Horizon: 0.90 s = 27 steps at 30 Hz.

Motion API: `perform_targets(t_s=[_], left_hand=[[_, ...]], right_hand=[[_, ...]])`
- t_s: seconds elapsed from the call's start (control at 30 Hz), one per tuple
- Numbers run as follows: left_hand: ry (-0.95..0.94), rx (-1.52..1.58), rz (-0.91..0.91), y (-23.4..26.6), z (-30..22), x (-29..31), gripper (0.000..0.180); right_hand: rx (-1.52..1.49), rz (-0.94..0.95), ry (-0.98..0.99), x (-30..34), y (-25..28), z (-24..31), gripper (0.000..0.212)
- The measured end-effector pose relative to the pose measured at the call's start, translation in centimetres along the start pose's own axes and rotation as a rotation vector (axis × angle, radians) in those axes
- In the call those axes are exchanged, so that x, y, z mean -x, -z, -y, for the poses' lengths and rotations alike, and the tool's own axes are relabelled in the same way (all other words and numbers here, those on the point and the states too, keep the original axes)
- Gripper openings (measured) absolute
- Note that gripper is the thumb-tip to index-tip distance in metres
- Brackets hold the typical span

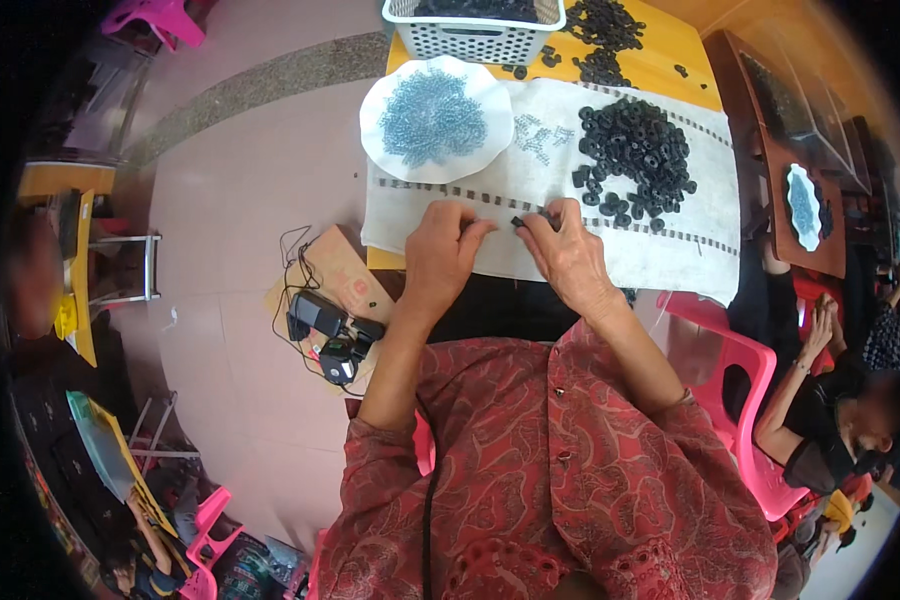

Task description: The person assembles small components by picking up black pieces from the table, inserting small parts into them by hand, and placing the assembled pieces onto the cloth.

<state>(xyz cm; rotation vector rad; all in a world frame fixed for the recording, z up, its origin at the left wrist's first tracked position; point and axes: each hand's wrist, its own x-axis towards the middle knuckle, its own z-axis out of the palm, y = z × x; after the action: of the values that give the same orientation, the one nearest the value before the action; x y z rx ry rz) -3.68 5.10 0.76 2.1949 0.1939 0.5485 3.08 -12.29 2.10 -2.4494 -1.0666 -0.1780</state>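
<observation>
Right hand (574, 258) — fingertips closed on a black piece (517, 222) — by the cloth's (660, 258) near edge; left hand (440, 255) pinched, its hold unclear.

A brown box (342, 272) is on the left, with black gadgets (320, 315) and thin black wires (298, 250) by it. The floor (240, 350) is pale pink, with a dark speckled strip (260, 95) across it. A pink chair (758, 390) stands on the right, and a pink seat (165, 18) is far off at the top left. A person (820, 435) in a dark top is on the right. Low on the left is something dark green (240, 572), maybe a bag.
</observation>
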Motion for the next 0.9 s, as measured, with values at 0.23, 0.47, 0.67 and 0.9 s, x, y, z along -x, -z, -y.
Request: perform_targets(t_s=[0.23,0.47,0.67,0.9], left_hand=[[0.750,1.220,0.197,0.2,-0.7,0.7,0.024],[0.853,1.262,0.234,-1.2,-1.3,0.5,0.030],[0.873,1.381,0.186,-1.9,-3.3,-0.2,0.040],[1.003,1.722,0.129,-3.7,-3.2,-0.5,0.025]], right_hand=[[-0.189,-0.094,-0.058,0.3,0.0,-0.4,0.016],[-0.428,-0.178,-0.100,-0.7,0.4,-1.2,0.007],[-0.547,-0.159,-0.151,-1.2,2.4,0.0,0.005],[-0.415,-0.118,0.012,-1.4,2.8,1.4,0.020]])
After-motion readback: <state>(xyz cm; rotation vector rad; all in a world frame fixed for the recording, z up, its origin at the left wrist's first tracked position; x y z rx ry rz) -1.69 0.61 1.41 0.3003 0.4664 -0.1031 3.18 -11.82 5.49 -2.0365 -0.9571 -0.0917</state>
